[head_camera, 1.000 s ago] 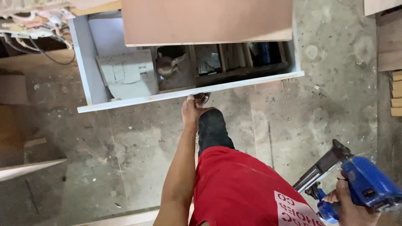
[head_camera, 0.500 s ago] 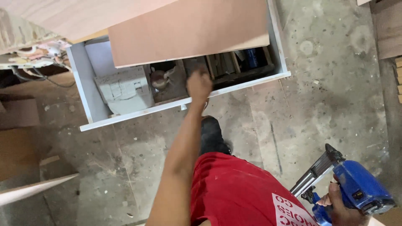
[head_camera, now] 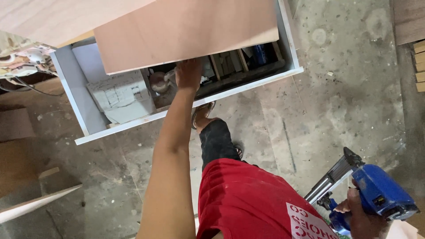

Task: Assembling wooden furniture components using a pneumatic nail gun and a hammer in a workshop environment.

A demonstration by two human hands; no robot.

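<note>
Inside the open white wooden drawer, my left hand reaches, its grip hidden. My right hand grasps the blue nail gun; swinging it carelessly could strike my leg.

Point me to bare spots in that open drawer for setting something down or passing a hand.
Free: the pale floor of the drawer at its left end, between the side wall and the paper sheet. Crowded: middle, where the left hand reaches by a round container; right end, packed with wooden strips under the plywood board.

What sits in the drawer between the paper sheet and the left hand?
In the head view, a small round brownish object lies between the paper sheet and the left hand inside the drawer; what it is cannot be told.
</note>
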